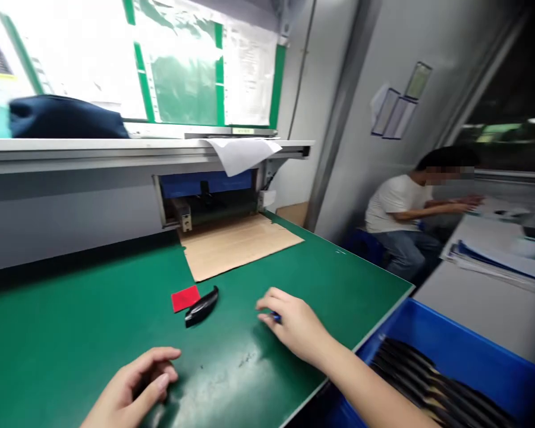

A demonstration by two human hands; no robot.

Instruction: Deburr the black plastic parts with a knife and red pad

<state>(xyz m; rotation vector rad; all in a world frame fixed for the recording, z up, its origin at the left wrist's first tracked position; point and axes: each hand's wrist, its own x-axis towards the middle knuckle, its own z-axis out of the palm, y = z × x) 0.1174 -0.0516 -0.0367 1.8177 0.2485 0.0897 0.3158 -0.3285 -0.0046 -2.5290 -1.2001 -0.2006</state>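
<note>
My left hand (136, 386) hovers at the near edge of the green work table (93, 297), fingers loosely bent, thumb apart, nothing in it. My right hand (294, 324) is over the table to the right, its fingers curled around a small blue object (276, 317); most of that object is hidden, so its kind is unclear. Between and beyond my hands lies a curved, glossy black part (202, 307), shaped like a handle. It touches or slightly overlaps a flat red square (185, 298). Neither hand touches these two.
A brown cardboard sheet (241, 246) lies before an opening in the back panel. Above it runs a shelf (160, 151) with a dark blue pouch (66, 117). At right, a blue bin (468, 345) holds several black curved parts (410, 368). A co-worker (396, 205) sits beyond.
</note>
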